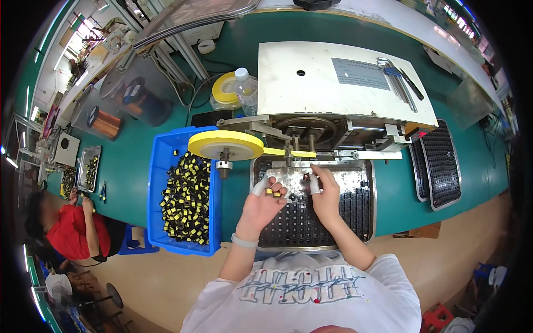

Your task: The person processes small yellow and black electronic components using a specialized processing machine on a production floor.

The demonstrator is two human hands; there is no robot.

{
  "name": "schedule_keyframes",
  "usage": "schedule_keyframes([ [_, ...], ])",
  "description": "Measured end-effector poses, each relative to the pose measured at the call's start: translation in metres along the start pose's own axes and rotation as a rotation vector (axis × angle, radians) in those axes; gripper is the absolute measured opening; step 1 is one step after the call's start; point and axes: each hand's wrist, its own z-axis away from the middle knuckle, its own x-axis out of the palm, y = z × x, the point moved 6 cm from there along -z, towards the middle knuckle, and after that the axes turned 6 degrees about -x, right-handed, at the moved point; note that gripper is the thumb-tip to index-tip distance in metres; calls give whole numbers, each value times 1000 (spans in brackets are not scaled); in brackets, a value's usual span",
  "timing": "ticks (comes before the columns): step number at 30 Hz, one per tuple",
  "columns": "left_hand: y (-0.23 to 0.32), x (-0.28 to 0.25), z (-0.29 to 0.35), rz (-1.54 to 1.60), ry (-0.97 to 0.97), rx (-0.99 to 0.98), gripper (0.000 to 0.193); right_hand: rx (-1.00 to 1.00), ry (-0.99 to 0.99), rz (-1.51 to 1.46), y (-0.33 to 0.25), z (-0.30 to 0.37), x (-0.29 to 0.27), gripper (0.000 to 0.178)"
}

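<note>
Left hand [263, 208] holds yellow parts [270, 191] side by side, long axes unclear

We are tracing free passage and obstruction around the metal tray [373, 208]. Along its far side the white-topped machine [302, 91] is blocking access, its metal bar [366, 155] overhanging the edge. The yellow tape roll [227, 137] is covering the far right corner of the blue bin [155, 222], while the nearer part is lying open from above. We are finding a narrow strip of green table [235, 202] separating bin and tray; rightward, a wider lane is running toward the black trays [444, 172]. Between left hand [262, 204] and right hand [326, 194], a small gap is remaining.
</note>
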Motion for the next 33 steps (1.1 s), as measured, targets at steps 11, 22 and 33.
schedule_keyframes([
  [11, -11, 4, -64, -224, 155, -20, 36, 299, 10, -431, 20, 3, -29, 16],
  [22, -36, 6, -40, -41, 129, -169, 35, 265, 236, -590, 2, -2, -28, 18],
  [33, -14, 2, 17, 88, 74, 7, 25, 100, 156, -445, -19, -17, 7, 16],
])
